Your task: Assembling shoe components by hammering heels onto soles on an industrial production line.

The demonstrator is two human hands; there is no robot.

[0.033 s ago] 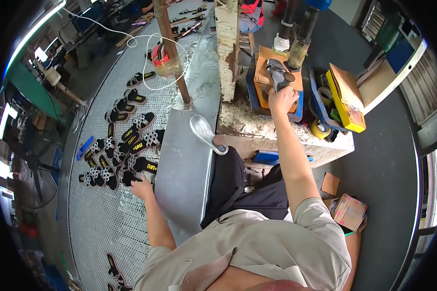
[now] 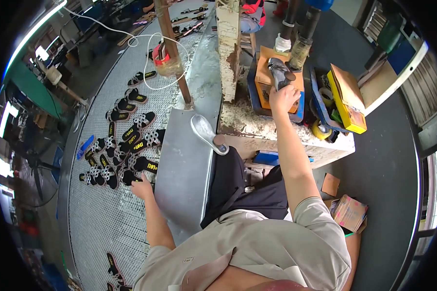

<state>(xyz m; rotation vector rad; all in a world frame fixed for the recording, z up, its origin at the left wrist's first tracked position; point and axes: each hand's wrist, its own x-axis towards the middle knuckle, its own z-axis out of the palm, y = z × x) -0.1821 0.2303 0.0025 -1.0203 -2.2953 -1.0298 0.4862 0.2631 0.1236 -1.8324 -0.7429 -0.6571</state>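
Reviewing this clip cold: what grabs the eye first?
The cluster of black sandals spread over the mesh conveyor on the left, where the left hand reaches their near edge. On the right, the right hand grips a dark sandal above an orange-lined tray on the crusted workbench.

right hand [image 2: 282, 98] fingers hidden, sandal print blurred

Left grip [image 2: 142, 186] low — right grip [image 2: 282, 98] outstretched, closed.
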